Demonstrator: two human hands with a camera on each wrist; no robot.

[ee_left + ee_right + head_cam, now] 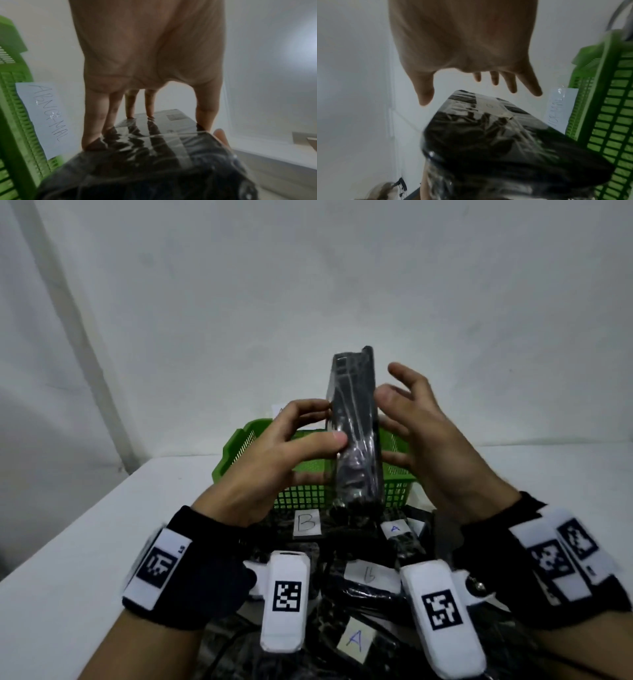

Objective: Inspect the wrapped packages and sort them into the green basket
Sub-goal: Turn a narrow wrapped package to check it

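Both hands are working above the green basket. The left hand is pinching a black wrapped package between thumb and fingertips, holding it upright on its narrow end just over the basket's near wall. The right hand is hovering just beside the package with its fingers spread and loosely bent; the right wrist view is showing a clear gap between fingertips and wrap, so it is gripping nothing.

Behind the basket, a paper note hand-lettered "ABNORMAL" is hanging on its far wall. In front of the basket, more wrapped packages are lying in a pile, carrying small labels marked B and A.

Judging by the task, inspection is under way. Doing it well probably means turning the package slowly so each face and any letter label comes into sight, bringing the right hand in as support because the glossy film looks slippery, then lowering it into the basket rather than dropping it.
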